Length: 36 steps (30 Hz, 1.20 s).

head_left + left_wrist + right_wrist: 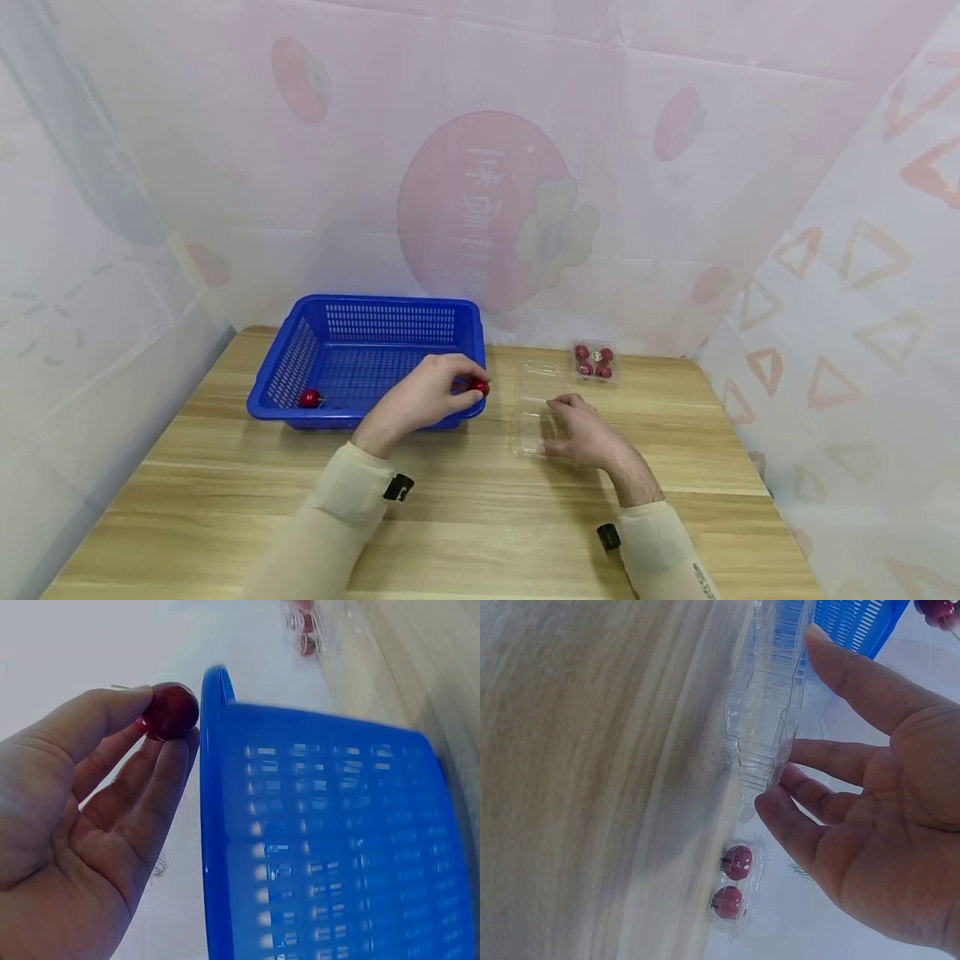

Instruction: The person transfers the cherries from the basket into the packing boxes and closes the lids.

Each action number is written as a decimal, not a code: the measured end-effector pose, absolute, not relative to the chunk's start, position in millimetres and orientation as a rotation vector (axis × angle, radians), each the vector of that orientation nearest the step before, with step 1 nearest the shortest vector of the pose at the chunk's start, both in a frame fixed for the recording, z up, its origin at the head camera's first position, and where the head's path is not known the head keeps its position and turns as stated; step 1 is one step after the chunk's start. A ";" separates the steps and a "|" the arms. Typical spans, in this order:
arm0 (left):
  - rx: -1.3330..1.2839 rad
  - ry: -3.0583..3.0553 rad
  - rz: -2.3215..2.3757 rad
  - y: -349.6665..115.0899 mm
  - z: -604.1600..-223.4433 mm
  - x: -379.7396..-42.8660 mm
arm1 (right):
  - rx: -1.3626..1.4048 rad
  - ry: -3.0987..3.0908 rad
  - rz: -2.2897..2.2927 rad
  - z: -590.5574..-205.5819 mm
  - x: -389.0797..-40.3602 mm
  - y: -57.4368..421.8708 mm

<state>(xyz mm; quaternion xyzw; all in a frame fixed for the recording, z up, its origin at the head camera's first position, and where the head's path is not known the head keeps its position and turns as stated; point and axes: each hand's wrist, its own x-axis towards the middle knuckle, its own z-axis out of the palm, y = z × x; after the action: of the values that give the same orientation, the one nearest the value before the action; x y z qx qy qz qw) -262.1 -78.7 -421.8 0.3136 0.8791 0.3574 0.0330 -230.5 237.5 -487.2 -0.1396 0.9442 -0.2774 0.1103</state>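
Over the right rim of a blue plastic basket (367,400), my left hand (431,390) pinches a red cherry (171,712) between thumb and fingertips. A thin stem (120,688) pokes out by the thumb in the left wrist view. My right hand (588,435) holds the right side of a clear plastic clamshell box (761,727), thumb and fingers spread along its edge. That box lies unfolded on the table, its lid half (542,381) toward the wall. Another red cherry (308,398) with stems rests inside the basket at its near left corner.
A closed clear box (596,361) holding several red cherries stands at the back right, near the wall. The wooden table (480,533) ends at a printed cloth backdrop (360,192), with cloth on both sides too.
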 end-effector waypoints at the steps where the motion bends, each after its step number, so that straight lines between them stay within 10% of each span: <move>1: 0.966 2.700 1.104 -76.3 -421.9 -261.2 | -0.410 2.775 -0.815 -487.2 -230.5 237.4; 36: 1.117 2.650 0.952 5.7 -454.1 -246.7 | -0.414 2.786 -0.804 -485.9 -231.0 237.1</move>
<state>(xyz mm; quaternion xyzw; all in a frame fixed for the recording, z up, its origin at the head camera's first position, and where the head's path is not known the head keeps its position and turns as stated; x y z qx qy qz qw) -246.7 5.7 -454.1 0.3681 0.8734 0.3138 0.0562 -231.0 237.1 -485.9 -0.1404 0.9458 -0.2730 0.1060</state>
